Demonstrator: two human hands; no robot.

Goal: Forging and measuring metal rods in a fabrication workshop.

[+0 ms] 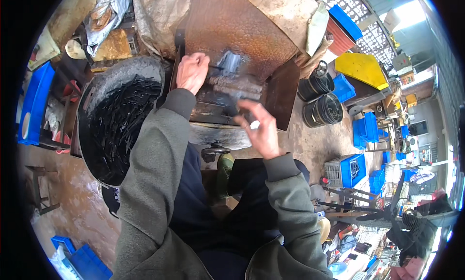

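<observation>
My left hand [193,72] is closed at the left side of a rusty metal housing [232,25]. A short dark sliver shows beside its fingertips, but what the fingers hold cannot be made out. My right hand [261,130] is at the housing's front right, fingers curved and smeared by motion; whether they grip anything is unclear. Something small and white [254,125] shows on or between its fingers. Between my hands, inside the housing, lies a blurred grey-brown roller-like part [237,87]. A pale bluish patch [230,63] is behind it.
A large tub [157,69] full of dark thin strips [121,120] stands on my left. Two black buckets [322,110] are at the right of the housing. Blue crates [352,171] and a standing fan [387,212] are farther right. A dark knob [215,150] sits below the housing.
</observation>
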